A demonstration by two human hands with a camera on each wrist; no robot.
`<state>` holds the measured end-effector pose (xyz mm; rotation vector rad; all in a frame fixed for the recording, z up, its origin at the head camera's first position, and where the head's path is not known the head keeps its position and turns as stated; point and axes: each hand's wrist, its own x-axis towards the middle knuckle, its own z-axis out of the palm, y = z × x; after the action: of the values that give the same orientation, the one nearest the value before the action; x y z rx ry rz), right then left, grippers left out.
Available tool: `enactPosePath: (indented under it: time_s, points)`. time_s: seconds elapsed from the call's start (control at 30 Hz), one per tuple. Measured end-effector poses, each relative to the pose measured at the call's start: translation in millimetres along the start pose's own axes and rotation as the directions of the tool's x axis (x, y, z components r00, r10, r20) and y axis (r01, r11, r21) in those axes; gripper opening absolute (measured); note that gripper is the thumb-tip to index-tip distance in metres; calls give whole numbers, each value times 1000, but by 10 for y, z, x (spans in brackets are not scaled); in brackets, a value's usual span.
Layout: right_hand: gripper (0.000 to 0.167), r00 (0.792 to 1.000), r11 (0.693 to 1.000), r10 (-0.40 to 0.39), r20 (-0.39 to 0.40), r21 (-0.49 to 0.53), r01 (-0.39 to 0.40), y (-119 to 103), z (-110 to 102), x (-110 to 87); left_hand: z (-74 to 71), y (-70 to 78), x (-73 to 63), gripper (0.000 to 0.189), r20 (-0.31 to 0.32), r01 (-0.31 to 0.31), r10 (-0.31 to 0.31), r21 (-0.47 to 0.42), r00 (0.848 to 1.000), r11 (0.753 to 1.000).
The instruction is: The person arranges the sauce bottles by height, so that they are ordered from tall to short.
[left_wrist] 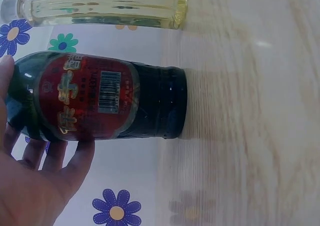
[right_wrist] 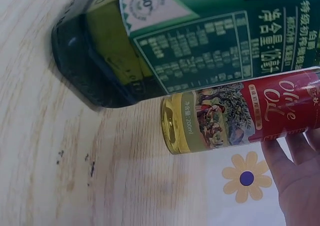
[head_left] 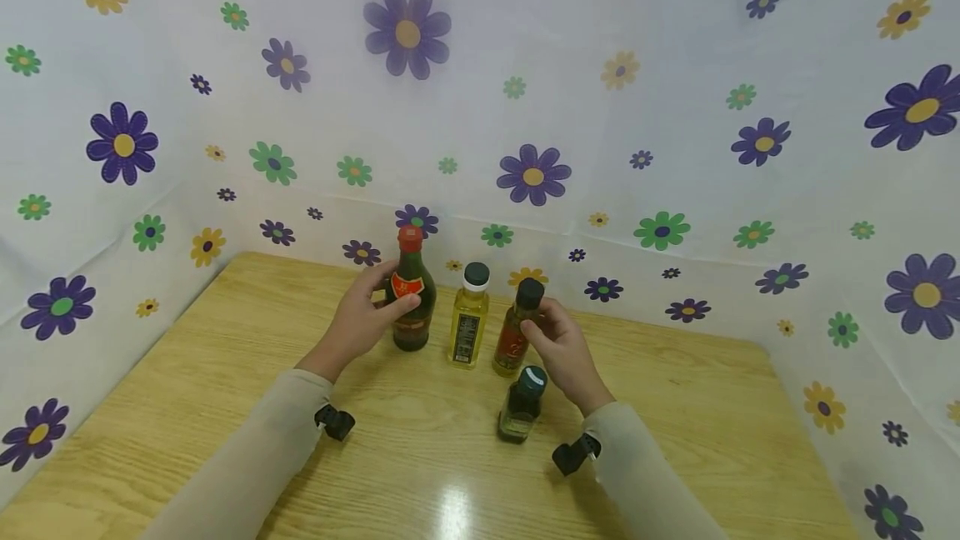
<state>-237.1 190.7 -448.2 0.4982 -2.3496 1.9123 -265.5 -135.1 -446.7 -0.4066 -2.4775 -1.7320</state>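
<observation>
My left hand grips a dark green vinegar bottle with a red cap. Its red label with a barcode faces the left wrist view, the thumb on one side and the fingers on the other. My right hand holds a slim olive oil bottle by its upper part; it has a black cap and a red label. Between these two stands a clear bottle of yellow oil with a dark cap. Nearer to me, a small dark green bottle stands just before the olive oil bottle.
All the bottles are on a light wooden table. A white flowered cloth hangs close behind the table and along both sides. Black wrist cameras sit on both sleeves, the right one near the small green bottle.
</observation>
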Motion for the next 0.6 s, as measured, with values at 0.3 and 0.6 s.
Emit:
enactPosePath:
  time_s: [0.3, 0.6]
  points:
    - [34, 999, 999, 46, 1, 3, -46, 15, 4, -34, -1, -46, 7, 70, 16, 15, -15, 2, 1000, 1000]
    - [48, 999, 999, 24, 27, -23, -24, 21, -52, -125, -6, -85, 29, 70, 5, 27, -27, 3, 1000, 1000]
